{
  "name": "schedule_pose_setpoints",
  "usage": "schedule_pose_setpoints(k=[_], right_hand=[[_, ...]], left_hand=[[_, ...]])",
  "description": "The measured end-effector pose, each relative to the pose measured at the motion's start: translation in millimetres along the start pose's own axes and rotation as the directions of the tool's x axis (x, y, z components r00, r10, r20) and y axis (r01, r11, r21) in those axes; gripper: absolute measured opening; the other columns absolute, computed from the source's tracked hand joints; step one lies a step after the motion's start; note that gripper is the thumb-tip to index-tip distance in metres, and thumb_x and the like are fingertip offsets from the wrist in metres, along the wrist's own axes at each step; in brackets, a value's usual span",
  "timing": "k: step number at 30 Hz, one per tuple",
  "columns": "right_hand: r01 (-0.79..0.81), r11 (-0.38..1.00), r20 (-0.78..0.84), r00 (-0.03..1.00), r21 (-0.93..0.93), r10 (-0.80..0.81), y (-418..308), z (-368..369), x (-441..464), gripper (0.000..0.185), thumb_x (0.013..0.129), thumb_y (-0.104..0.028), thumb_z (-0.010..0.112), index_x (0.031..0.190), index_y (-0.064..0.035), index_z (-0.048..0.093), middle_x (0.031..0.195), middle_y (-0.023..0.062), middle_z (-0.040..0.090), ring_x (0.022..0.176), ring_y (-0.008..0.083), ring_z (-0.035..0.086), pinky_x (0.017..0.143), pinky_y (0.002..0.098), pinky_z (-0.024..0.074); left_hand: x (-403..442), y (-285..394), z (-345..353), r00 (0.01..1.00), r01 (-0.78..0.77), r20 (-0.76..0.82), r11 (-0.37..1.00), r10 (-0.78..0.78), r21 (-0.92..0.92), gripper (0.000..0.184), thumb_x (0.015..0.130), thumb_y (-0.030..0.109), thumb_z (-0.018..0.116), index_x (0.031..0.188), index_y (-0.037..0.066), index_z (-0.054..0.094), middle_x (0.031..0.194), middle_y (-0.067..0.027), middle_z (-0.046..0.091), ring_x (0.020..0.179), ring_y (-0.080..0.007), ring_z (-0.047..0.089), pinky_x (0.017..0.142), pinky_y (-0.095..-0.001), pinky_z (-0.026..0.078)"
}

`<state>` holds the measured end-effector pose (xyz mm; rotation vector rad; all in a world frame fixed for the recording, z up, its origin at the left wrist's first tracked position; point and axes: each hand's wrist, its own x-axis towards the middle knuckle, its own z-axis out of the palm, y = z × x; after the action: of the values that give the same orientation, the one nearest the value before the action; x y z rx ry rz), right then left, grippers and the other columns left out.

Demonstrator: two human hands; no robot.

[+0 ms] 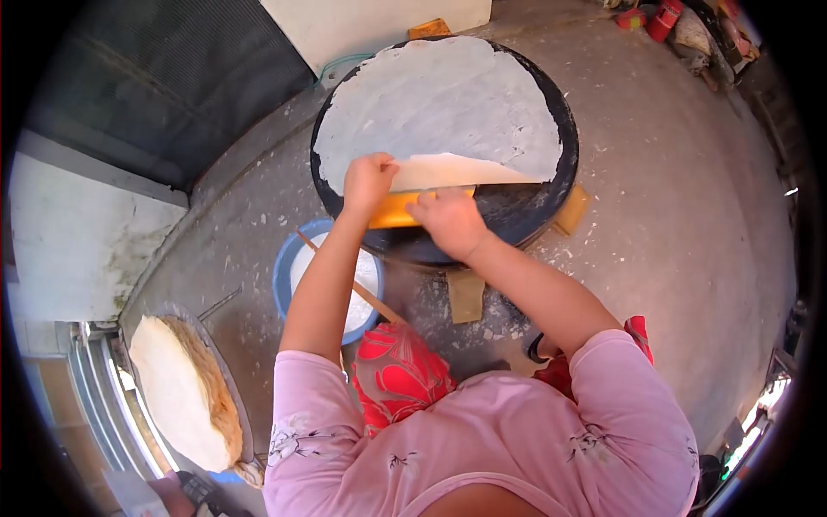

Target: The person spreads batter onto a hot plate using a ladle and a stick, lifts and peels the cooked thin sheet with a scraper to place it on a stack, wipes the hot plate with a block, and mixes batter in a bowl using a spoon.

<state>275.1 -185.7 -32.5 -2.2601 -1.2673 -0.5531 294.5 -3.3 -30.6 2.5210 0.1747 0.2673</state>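
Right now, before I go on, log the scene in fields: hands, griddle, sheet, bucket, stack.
Left hand: pinching the sheet's raised near edge
Right hand: on the yellow scraper, below that edge
Griddle: round, black, bare at the near right
Sheet: thin, pale, covering most of the griddle
Bucket: blue, white contents, stick across it
Stack: pale, at lower left
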Motion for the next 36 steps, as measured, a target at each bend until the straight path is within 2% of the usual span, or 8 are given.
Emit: schedule_pose_setpoints(k=[2,6,13,19,25,29,33,36], right_hand=[[-0.017,1.000,0.040,0.999,-0.025,0.018,4.3,-1.7,4.8,0.004,0.067,-0.014,0.052,0.069,-0.0118,0.056,0.066,0.0046,0.052,0.064,0.0221,0.054,0.059,0.0332,0.0425],[0.151,0.977,0.084,0.983,0.150,-0.165,-30.6,-3.7,-9.4,0.007,0.068,-0.014,0.052,0.070,-0.0116,0.057,0.067,0.0039,0.053,0.065,0.0212,0.054,0.060,0.0330,0.0419],[-0.071,0.996,0.014,0.997,-0.060,0.072,27.4,11.0,31.4,0.006,0.067,-0.012,0.052,0.068,-0.0102,0.058,0.066,0.0056,0.054,0.065,0.0225,0.054,0.061,0.0334,0.0428],[0.096,0.993,0.129,0.986,0.061,-0.104,-13.9,18.2,19.9,0.015,0.069,-0.014,0.051,0.078,-0.0116,0.062,0.071,0.0041,0.056,0.068,0.0205,0.055,0.062,0.0328,0.0436],[-0.192,0.966,-0.089,0.980,-0.172,0.179,69.8,22.5,45.0,0.009,0.067,-0.011,0.050,0.069,-0.0093,0.059,0.068,0.0077,0.056,0.063,0.0259,0.056,0.059,0.0373,0.0453],[-0.278,0.888,-0.096,0.961,-0.367,0.261,91.0,-8.4,20.8,0.014,0.067,-0.010,0.052,0.079,-0.0103,0.059,0.077,0.0048,0.057,0.070,0.0228,0.055,0.061,0.0330,0.0437],[-0.027,0.990,0.071,0.997,-0.141,0.037,63.3,-52.0,-28.8,0.018,0.067,-0.012,0.054,0.084,-0.0091,0.058,0.072,0.0043,0.053,0.069,0.0219,0.053,0.061,0.0337,0.0417],[0.072,0.991,0.250,0.963,0.110,-0.098,25.9,-104.9,-56.9,0.026,0.062,-0.011,0.058,0.088,-0.0082,0.059,0.072,0.0052,0.053,0.067,0.0224,0.053,0.058,0.0338,0.0410]], left_hand=[[5.2,8.9,-7.0,0.996,0.032,-0.072,0.991,-0.042,-0.129,0.016,0.071,0.015,0.062,0.081,0.003,0.065,0.074,-0.0181,0.061,0.071,-0.0322,0.060,0.063,-0.0363,0.047],[18.4,13.7,-14.4,0.991,-0.059,-0.128,0.993,0.046,-0.102,0.016,0.071,0.013,0.061,0.082,0.002,0.064,0.074,-0.0194,0.060,0.070,-0.0329,0.060,0.063,-0.0366,0.047],[39.3,28.9,-24.2,0.985,-0.108,-0.145,0.992,0.097,-0.066,0.015,0.072,0.012,0.060,0.082,0.002,0.064,0.075,-0.0199,0.060,0.071,-0.0340,0.059,0.064,-0.0369,0.047],[55.4,51.9,-37.1,0.942,-0.254,-0.228,0.967,0.247,0.001,0.014,0.072,0.012,0.060,0.081,0.002,0.064,0.077,-0.0187,0.060,0.073,-0.0342,0.058,0.065,-0.0383,0.046],[55.8,81.9,-57.3,0.912,-0.312,-0.256,0.948,0.319,0.069,0.011,0.073,0.008,0.061,0.081,0.002,0.063,0.077,-0.0164,0.061,0.074,-0.0303,0.061,0.065,-0.0320,0.047],[30.4,102.1,-74.2,0.739,-0.490,-0.441,0.855,0.510,0.168,0.007,0.071,0.000,0.060,0.077,0.003,0.060,0.076,-0.0107,0.060,0.077,-0.0268,0.058,0.068,-0.0309,0.046],[-17.1,88.3,-72.9,0.616,-0.619,-0.469,0.757,0.633,0.209,0.019,0.067,-0.008,0.058,0.082,0.003,0.059,0.085,-0.0115,0.059,0.082,-0.0291,0.057,0.070,-0.0349,0.046],[-62.0,59.7,-48.9,0.722,-0.574,-0.358,0.801,0.592,0.168,0.025,0.065,-0.007,0.056,0.089,0.002,0.058,0.092,-0.0132,0.057,0.086,-0.0326,0.055,0.075,-0.0381,0.047]])
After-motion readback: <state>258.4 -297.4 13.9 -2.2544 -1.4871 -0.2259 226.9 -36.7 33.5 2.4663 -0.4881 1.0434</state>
